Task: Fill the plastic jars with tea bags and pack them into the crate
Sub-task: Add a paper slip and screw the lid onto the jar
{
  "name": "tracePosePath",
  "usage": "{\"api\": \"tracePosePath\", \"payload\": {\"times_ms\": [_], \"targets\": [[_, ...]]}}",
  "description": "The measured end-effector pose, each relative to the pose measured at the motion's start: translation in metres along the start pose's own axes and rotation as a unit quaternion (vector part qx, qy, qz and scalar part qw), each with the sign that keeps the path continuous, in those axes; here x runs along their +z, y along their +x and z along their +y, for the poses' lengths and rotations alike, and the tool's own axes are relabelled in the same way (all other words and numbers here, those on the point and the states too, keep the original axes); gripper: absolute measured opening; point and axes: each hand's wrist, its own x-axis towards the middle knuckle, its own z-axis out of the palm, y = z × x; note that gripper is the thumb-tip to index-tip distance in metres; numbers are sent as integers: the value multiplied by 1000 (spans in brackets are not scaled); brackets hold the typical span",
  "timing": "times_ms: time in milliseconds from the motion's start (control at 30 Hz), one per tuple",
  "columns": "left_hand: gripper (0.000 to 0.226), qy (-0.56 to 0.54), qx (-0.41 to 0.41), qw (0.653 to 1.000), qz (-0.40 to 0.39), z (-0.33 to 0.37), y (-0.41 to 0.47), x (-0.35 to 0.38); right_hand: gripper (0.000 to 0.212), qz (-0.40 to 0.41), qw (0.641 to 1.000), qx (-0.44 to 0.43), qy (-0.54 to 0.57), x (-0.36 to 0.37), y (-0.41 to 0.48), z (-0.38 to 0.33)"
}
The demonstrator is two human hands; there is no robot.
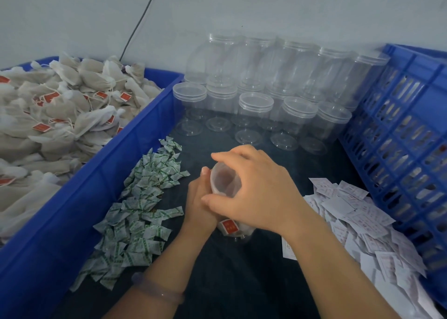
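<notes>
Tea bags left, crate right, jars between.

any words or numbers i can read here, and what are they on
None is legible.
Red tags on the tea bags: pale marks, too blurred.
Red tag in the jar: blurred.
Green-printed sachets: print too small.
White paper slips: faint print, too small.

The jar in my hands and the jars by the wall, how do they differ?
The jar in the hands lies tilted, gripped by the left hand and right hand; the jars by the wall stand upright, untouched. The held jar shows a red-tagged tea bag inside; the wall jars look empty. Both are clear plastic.
</notes>
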Motion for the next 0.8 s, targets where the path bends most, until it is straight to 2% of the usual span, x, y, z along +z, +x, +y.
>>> {"api": "tracePosePath", "payload": {"times_ms": [33,100,133,167,200,300,333,433,467,567,633,700,767,800], "targets": [[58,-5,10,1000,-16,2,-1,-2,63,0,1000,-13,9,-3,0,2],[20,39,35,997,-57,1,-4,-6,55,-30,997,-57,37,-10,-1,5],[21,72,32,995,-69,-2,-4,-8,54,-51,994,-81,53,-13,-2,7],[41,139,46,987,-69,-3,-6,-10,53,-63,991,-97,69,-16,-3,9],[47,143,56,985,-75,-7,-5,-11,53,-67,989,-103,85,-19,-3,11],[20,-30,40,993,-107,3,-4,-6,52,-64,986,-103,110,-20,-3,15],[23,-53,35,993,-101,4,-3,-4,52,-68,986,-102,109,-20,-3,15],[61,-5,57,997,-50,0,-5,1,47,-58,992,-73,87,-17,-3,14],[66,8,59,998,-22,2,-7,3,46,-39,995,-55,76,-14,-4,12],[64,1,61,998,27,1,-13,9,47,25,999,6,34,-5,-5,2],[63,-5,52,998,37,1,-14,10,53,33,999,27,2,-4,-6,-6],[64,-7,44,998,43,1,-12,10,66,-7,999,27,-30,-8,-9,-9],[58,10,64,996,67,2,-10,8,79,-78,994,37,-65,-19,-15,-6],[56,7,77,994,78,2,-8,7,77,-98,991,41,-81,-25,-19,-4]]}}
